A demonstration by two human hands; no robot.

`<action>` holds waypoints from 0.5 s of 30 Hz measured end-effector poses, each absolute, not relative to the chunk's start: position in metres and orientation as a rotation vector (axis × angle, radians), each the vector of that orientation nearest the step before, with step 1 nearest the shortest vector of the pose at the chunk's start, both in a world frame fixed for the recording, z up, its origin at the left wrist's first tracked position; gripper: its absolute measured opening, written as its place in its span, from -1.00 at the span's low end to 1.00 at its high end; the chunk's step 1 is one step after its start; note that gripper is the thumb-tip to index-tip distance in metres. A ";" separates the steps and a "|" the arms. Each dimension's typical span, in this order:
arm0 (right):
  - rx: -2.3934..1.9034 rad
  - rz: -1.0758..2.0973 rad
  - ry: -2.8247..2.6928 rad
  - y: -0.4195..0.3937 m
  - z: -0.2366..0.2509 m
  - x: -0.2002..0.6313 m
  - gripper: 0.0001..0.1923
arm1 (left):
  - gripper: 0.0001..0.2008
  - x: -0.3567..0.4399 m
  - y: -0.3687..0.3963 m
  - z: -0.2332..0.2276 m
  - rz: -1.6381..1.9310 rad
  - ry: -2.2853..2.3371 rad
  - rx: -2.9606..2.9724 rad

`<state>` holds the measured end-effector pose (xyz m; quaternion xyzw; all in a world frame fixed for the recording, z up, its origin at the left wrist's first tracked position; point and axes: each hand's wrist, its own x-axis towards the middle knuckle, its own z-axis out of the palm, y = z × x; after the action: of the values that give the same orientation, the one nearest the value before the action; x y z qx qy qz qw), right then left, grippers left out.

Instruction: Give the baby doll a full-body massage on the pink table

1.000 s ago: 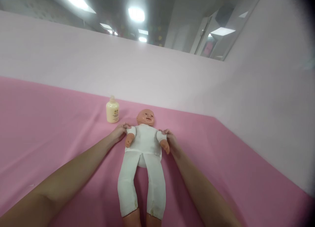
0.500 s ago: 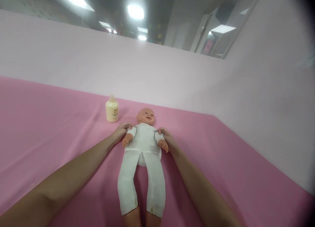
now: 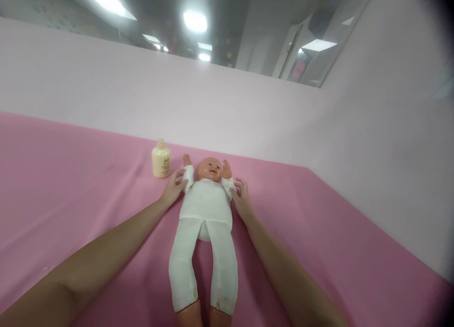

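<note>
A plastic baby doll in a white cloth suit point(image 3: 205, 208) lies face up on the pink-covered tabletop point(image 3: 71, 185), its arms raised beside its head. The left hand point(image 3: 172, 189) and right hand point(image 3: 242, 198) rest open against its shoulders. A cream lotion bottle point(image 3: 161, 159) stands just beside.

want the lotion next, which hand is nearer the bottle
Left. The left hand lies at the doll's shoulder, just below the bottle; the right hand is across the doll, farther away.

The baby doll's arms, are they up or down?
Up. The plastic baby doll in white clothes lies on its back, both arms raised beside its head, with the left hand and right hand at its shoulders.
</note>
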<state>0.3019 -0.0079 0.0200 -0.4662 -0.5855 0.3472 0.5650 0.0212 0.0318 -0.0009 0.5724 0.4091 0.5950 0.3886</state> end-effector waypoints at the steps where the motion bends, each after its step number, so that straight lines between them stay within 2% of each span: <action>1: -1.125 0.779 -1.412 -0.009 0.020 0.301 -0.54 | -0.56 0.021 0.032 -0.001 1.500 1.048 1.495; 7: -1.308 0.523 -1.504 -0.007 0.017 0.305 -0.52 | -0.52 0.021 0.035 -0.004 1.406 1.253 1.616; 11: -1.371 0.583 -1.428 -0.002 0.014 0.308 -0.57 | -0.59 0.018 0.035 -0.001 1.349 1.343 1.635; 15: -1.356 0.663 -1.355 0.002 0.010 0.311 -0.62 | -0.69 0.016 0.034 0.002 1.361 1.244 1.571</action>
<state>0.3114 0.0023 0.0097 -0.5678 -0.5673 0.2773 0.5282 0.0157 0.0342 0.0017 0.6070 0.4807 0.5259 0.3522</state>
